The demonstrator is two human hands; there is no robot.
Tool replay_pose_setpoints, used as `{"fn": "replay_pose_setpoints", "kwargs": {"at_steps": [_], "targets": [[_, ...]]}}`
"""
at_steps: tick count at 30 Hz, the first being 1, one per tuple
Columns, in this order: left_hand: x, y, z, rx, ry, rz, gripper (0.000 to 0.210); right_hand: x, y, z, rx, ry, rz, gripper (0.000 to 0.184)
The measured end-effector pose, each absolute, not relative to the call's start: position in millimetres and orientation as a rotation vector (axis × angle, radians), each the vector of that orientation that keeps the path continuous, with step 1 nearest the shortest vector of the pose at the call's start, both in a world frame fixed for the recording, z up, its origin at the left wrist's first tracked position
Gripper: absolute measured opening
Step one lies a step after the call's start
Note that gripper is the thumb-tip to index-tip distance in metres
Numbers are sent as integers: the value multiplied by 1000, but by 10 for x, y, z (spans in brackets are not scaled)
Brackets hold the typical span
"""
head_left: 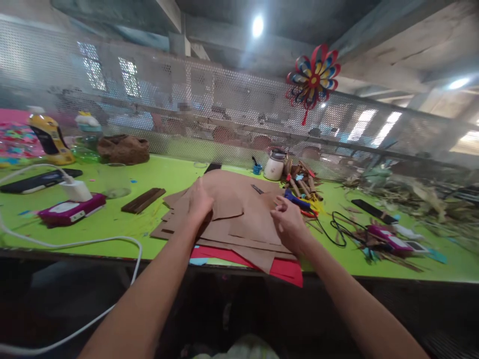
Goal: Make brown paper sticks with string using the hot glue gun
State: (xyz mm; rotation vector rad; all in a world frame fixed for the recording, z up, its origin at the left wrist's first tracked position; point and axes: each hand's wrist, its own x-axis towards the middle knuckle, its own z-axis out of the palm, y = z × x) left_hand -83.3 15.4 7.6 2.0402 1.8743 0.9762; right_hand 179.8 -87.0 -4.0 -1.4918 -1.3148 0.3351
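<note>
A stack of brown paper sheets point(258, 232) lies before me, with red paper point(288, 269) sticking out beneath its near edge. My left hand point(200, 203) grips the left side of a curved brown paper sheet point(228, 192) on top of the stack; its fingertips are partly hidden. Over the stack's right side, my right hand point(289, 218) has its fingers curled, thumb and forefinger pinched at a small brown paper piece point(268, 200). Scissors point(297, 200) with blue handles lie just beyond that hand, their dark blade pointing left.
On the left are a purple power socket point(75, 208), a white cable point(93, 243), a phone point(41, 180), a clear cup point(115, 182) and dark brown strips point(143, 200). A white jar point(275, 164) stands at the back. Cords, another purple socket point(389, 240) and dried leaves point(419, 192) cover the right.
</note>
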Motion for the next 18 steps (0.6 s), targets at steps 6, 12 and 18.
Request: {"fn": "replay_pose_setpoints", "kwargs": {"at_steps": [6, 12, 18], "targets": [[-705, 28, 100, 2389, 1948, 916, 49, 1897, -1646, 392, -1153, -1666, -463, 21], [-519, -213, 194, 2737, 1463, 607, 38, 1694, -2079, 14, -1104, -2161, -477, 30], [-544, -807, 273, 2754, 734, 145, 71, 1924, -2268, -293, -1213, -1955, -319, 30]]}}
